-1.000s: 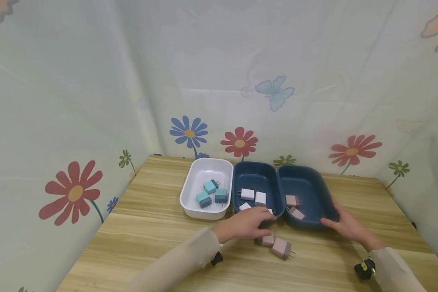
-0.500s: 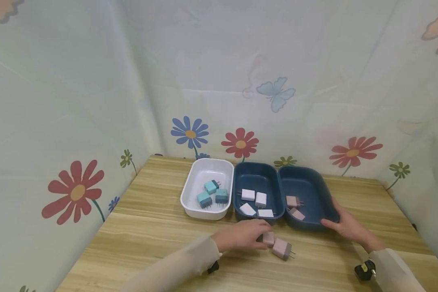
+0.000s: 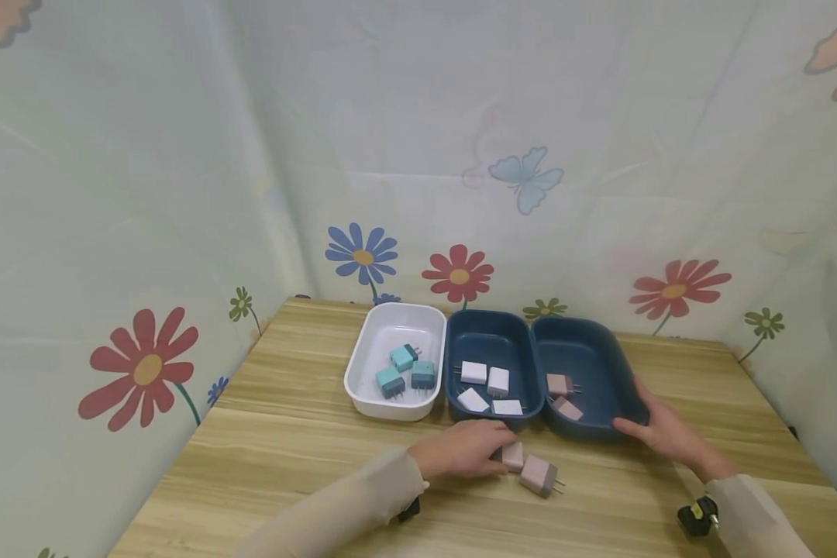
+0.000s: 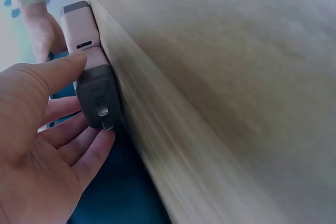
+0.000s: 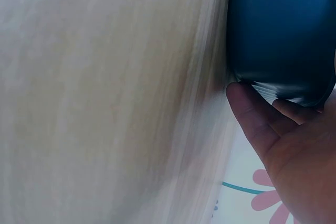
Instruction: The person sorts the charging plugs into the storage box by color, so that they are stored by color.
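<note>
My left hand (image 3: 463, 449) is at the near pink charger plug (image 3: 512, 456) on the table, thumb on one side and fingertips on the other. In the left wrist view its grey prong end (image 4: 100, 98) faces the camera. A second pink charger plug (image 3: 539, 475) lies against it, prongs to the right. My right hand (image 3: 666, 426) holds the front right corner of the right blue bin (image 3: 624, 380); its thumb is on the front wall and its fingers are round the side. Inside that bin lie two pink charger plugs (image 3: 559, 384).
The middle blue bin (image 3: 491, 319) holds several white charger plugs (image 3: 473, 373). To its left a white bin (image 3: 363, 341) holds three teal charger plugs (image 3: 390, 382). The bins stand side by side on the wooden table (image 3: 272, 434), before a flowered curtain (image 3: 418, 155).
My left hand has come down from the middle bin's front edge to the near pink charger plug and taken hold of it. The right hand stays on the bin.
</note>
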Action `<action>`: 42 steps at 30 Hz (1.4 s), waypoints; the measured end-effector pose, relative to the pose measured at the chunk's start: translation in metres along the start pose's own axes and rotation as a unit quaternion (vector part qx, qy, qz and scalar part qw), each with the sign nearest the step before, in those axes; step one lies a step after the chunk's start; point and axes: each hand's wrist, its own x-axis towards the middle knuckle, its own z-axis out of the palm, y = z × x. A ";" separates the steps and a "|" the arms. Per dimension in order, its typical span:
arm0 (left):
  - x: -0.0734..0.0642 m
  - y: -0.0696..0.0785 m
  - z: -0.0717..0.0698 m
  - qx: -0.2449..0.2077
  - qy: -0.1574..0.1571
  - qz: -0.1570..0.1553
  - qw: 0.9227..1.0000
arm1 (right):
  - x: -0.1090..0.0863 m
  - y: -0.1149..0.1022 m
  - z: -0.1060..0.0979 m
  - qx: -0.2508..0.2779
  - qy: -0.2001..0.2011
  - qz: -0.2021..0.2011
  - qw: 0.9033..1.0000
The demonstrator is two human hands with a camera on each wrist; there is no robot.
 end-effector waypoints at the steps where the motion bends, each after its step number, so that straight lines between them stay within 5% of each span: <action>1: 0.000 0.000 0.000 0.002 0.000 0.000 1.000 | 0.000 0.000 0.000 0.001 0.000 -0.001 1.000; 23: -0.009 0.005 0.001 -0.003 0.018 -0.022 1.000 | 0.000 0.000 0.001 0.011 -0.003 0.001 1.000; 42: -0.010 0.017 -0.018 0.012 0.052 0.004 0.999 | 0.000 0.002 0.001 0.008 -0.009 0.001 1.000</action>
